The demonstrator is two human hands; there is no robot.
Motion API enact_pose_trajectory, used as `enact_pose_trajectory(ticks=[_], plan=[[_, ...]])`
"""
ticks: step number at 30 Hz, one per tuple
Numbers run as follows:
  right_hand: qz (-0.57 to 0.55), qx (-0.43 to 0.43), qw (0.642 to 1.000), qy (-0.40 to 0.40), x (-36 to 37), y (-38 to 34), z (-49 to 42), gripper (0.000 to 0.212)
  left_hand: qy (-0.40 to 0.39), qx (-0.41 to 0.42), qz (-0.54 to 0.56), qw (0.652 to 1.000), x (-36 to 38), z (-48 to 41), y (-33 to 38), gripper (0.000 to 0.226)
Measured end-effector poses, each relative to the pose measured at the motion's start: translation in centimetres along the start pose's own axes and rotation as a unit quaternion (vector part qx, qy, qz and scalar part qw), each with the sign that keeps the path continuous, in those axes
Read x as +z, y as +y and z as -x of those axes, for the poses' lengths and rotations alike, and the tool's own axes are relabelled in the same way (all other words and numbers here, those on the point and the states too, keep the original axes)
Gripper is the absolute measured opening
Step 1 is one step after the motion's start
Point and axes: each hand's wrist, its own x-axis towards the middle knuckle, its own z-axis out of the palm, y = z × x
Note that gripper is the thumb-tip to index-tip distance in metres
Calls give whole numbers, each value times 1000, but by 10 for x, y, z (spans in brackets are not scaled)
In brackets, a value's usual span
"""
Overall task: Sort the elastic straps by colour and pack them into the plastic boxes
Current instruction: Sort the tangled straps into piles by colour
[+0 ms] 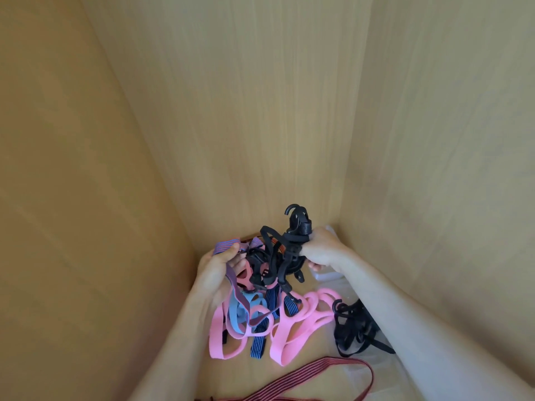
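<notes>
- Head view: the right hand [322, 250] curls tight round a bunch of black straps [278, 256]. A black hook [295, 211] sticks up at 12 o'clock from the fist.
- The left hand [218, 266] pinches a purple striped strap [228, 246] between thumb and fingers.
- The tangle hangs between the two hands, at 9 o'clock from the right hand and touching both. Its loose ends trail down towards 6 o'clock, onto the pink straps [289, 331] lying on the worktop [312, 380].
- A black pile [351, 334] lies at 5 o'clock from the right hand, which is the nearer one. Carrying the held bunch there looks like the next move (my judgement only).
- That pile seems to sit in a clear plastic box [385, 369], but its rim is faint and the right forearm covers part of it.
- A red striped strap [318, 370] runs off the lower edge, and I cannot tell which straps are knotted together.
</notes>
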Motion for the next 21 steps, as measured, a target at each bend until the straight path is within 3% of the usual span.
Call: enact_pose_trajectory(ticks=[4,9,12,17,21], plan=[[-26,24,998,-46,2,2,10,7,18,22,13,1000,2,1,-3,7],[-93,19,989,-116,3,-5,23,15,73,58,24,995,6,7,-10,9],[-77,10,989,-129,4,-9,27,25,105,63,32,992,4,7,-8,13],[-7,-12,996,-93,-3,-11,31,24,104,50,16,993,-1,4,-2,16],[114,-37,992,-24,-19,-9,41,24,96,57,-109,988,-7,1,-1,18]])
